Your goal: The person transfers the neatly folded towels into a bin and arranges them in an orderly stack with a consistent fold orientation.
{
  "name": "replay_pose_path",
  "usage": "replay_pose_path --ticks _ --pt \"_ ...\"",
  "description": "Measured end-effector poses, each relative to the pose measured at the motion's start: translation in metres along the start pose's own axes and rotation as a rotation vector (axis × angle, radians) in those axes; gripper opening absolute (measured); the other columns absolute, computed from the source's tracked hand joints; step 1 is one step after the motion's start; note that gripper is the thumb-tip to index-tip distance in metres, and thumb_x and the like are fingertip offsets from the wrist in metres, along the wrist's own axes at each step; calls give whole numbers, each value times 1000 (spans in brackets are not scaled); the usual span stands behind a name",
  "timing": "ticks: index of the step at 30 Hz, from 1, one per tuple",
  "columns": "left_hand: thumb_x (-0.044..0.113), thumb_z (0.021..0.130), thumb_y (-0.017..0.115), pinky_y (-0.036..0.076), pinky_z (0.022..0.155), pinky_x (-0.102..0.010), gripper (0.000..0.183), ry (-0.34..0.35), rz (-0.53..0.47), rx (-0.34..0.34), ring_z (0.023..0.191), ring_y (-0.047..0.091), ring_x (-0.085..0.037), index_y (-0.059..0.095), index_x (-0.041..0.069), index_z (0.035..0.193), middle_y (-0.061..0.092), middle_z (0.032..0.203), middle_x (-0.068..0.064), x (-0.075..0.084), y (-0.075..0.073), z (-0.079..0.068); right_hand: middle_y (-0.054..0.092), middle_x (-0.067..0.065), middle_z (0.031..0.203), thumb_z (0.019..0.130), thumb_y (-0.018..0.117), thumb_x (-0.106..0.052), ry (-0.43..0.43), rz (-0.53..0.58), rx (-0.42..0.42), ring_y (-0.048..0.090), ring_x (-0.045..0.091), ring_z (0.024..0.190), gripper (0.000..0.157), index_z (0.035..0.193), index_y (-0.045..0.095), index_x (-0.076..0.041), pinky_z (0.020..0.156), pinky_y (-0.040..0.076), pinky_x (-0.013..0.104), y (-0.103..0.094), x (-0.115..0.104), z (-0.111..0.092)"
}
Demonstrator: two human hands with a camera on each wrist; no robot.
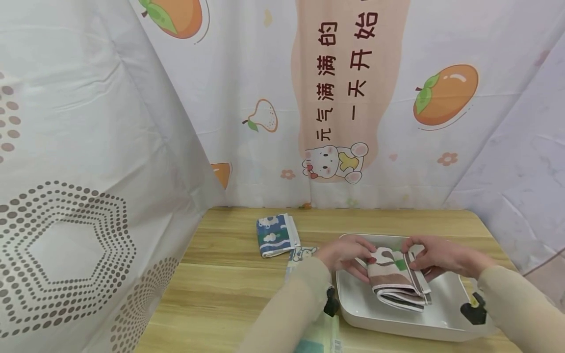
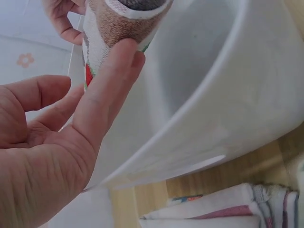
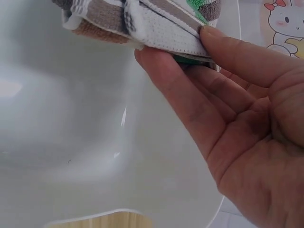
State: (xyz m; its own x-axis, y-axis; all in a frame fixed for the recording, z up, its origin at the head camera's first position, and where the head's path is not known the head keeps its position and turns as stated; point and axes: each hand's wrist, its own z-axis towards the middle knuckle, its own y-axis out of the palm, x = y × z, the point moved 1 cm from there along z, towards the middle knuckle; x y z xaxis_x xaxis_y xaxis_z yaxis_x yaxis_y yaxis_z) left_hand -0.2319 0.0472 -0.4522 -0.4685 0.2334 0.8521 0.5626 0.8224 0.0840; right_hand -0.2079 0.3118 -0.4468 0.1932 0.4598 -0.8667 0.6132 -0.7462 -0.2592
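A folded towel (image 1: 395, 279) with brown, white and green patterning is held between my two hands, over a white plastic basin (image 1: 357, 314). My left hand (image 1: 346, 255) holds its left side; in the left wrist view two long fingers lie against the brown terry cloth, with the thumb on the other side. On the right, my right hand (image 1: 434, 255) pinches the striped edge layers between thumb and fingers. The right wrist view shows the towel's stacked layers (image 3: 161, 33) above the bare basin floor.
Left of the basin, a folded blue towel (image 1: 275, 238) lies on the wooden table (image 1: 220, 274). A pale blue patterned cloth (image 1: 300, 254) is partly covered by my left forearm. Nearer the front is a teal-and-pale item (image 1: 315, 338). Printed curtains (image 1: 265, 73) hang behind.
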Motion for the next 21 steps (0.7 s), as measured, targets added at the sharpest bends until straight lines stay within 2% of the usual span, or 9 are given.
replay_pose_path --ticks 6,12,16,21 --pt "-5 96 50 59 78 -60 32 -19 -45 -3 91 70 -51 66 -2 124 65 107 -21 -5 5 6 68 12 91 97 68 -10 5 -16 5 66 24 79 43 132 46 2 70 61 42 -3 8 0" --pt "-9 93 45 53 90 -65 43 -69 -100 -45 104 65 -56 56 -6 135 61 118 -22 -10 10 11 67 12 88 94 70 -8 12 -18 45 66 25 78 40 128 51 0 71 61 43 -3 18 -2" --pt "-8 93 42 52 93 -66 49 -81 -97 -60 107 64 -56 50 -6 141 59 119 -21 -14 12 12 67 13 91 93 70 -5 -4 -9 66 68 27 81 38 126 52 1 72 62 46 -1 25 -1" --pt "-3 97 45 53 92 -64 42 -84 -84 -64 105 65 -54 52 -7 138 60 117 -21 -18 15 12 70 15 91 90 70 0 -11 0 77 69 28 79 36 122 53 3 70 62 47 1 33 0"
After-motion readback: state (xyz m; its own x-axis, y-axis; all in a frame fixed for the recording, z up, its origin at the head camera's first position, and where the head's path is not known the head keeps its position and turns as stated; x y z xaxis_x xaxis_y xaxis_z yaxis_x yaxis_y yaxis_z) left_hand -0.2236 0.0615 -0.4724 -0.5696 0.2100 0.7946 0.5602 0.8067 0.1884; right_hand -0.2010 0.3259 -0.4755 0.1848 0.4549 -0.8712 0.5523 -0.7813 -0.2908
